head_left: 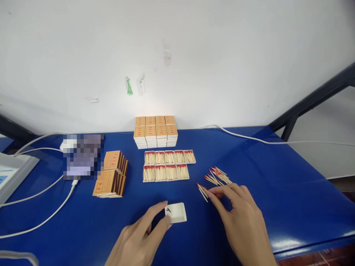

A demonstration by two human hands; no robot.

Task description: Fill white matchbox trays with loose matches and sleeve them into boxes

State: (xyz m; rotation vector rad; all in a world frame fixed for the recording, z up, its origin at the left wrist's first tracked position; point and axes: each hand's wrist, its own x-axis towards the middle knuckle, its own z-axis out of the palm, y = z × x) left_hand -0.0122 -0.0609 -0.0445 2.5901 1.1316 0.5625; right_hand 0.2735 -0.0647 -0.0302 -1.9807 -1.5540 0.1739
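Observation:
My left hand (144, 234) grips a small white matchbox tray (178, 213) by its left end, thumb in front and index finger behind. A black mark shows on the tray's inner floor, and no matches are visible in it. With thumb and forefinger pinched, my right hand (240, 216) holds a few red-tipped matches (202, 192) to the right of the tray. Just beyond those fingers lies a loose pile of matches (218, 175). Two rows of trays filled with matches (165, 172) stand farther back, heads pointing away from me.
Stacked matchboxes (155, 131) stand against the white wall (222, 66). Flat orange matchbox sleeves (109, 179) lean in a group at left, near a blurred-out object (84, 155). White cables (59, 218) run over the blue table (277, 192).

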